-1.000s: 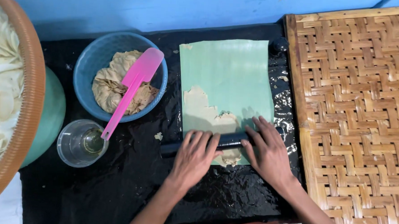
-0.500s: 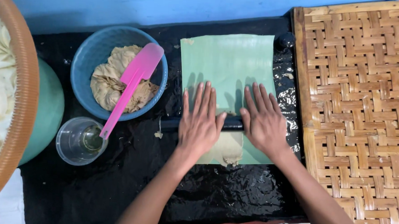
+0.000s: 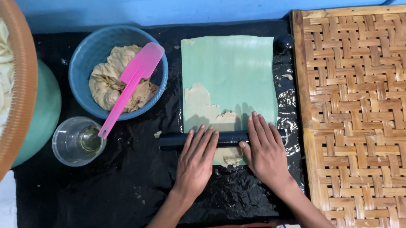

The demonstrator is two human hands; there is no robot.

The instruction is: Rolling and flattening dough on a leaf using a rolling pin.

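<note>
My left hand [image 3: 196, 160] and my right hand [image 3: 266, 152] lie flat, fingers stretched out, on top of a black rolling pin [image 3: 172, 141]. The pin lies crosswise over the near end of a pale green sheet [image 3: 232, 67]. A thin layer of beige dough [image 3: 199, 104] is spread on the sheet's near left part, just beyond the pin, and a bit of it shows below the pin between my hands.
A blue bowl [image 3: 75, 72] of beige dough with a pink spatula [image 3: 132, 81] stands at the left, with a clear cup [image 3: 69, 144] in front of it. Black plastic [image 3: 117, 192] covers the surface. A woven bamboo mat [image 3: 363, 112] lies at the right, and a brown-rimmed basket [image 3: 24, 88] at the far left.
My hands pushed the rolling pin away over the sheet, then drew it back toward me to the sheet's near end.
</note>
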